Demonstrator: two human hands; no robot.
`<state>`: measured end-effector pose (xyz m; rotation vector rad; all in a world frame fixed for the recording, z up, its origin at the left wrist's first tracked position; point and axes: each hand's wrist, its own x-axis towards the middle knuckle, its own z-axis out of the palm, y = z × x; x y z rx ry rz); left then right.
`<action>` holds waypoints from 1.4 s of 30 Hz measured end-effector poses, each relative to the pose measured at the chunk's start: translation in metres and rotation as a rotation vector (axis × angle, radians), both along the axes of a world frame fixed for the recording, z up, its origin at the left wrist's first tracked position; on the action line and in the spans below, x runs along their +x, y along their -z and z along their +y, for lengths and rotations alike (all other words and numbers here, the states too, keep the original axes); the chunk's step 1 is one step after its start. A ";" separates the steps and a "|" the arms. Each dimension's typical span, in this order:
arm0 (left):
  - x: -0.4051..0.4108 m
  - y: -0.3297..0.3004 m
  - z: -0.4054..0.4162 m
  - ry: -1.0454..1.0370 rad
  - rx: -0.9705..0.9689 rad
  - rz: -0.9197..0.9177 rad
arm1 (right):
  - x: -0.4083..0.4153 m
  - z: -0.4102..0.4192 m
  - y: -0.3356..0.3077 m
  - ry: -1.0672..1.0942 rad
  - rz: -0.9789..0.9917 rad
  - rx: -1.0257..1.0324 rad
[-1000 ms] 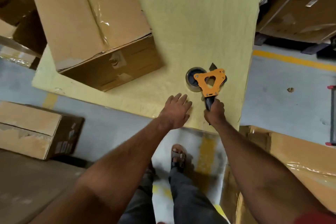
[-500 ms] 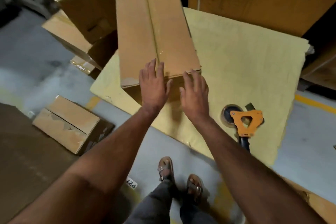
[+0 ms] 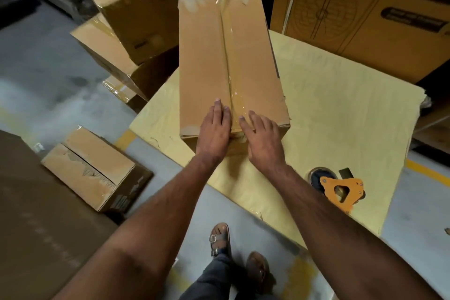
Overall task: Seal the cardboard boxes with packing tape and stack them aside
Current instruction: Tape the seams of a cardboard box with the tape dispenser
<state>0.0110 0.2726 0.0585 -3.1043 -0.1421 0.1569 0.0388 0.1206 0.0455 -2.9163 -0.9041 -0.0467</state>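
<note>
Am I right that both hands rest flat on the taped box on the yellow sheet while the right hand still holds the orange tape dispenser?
Not quite. The head view shows the left hand and right hand both flat on the taped box, but the right hand holds nothing. The orange tape dispenser lies on the yellow sheet, apart from both hands.

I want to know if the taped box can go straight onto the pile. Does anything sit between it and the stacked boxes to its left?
Nothing visible does. The taped box lies on the yellow sheet right beside the stacked boxes. The left hand and right hand already rest flat on its near end.
</note>
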 end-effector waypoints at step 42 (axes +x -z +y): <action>0.389 -0.019 0.169 0.146 -0.050 0.089 | 0.404 0.191 -0.035 0.077 0.133 -0.217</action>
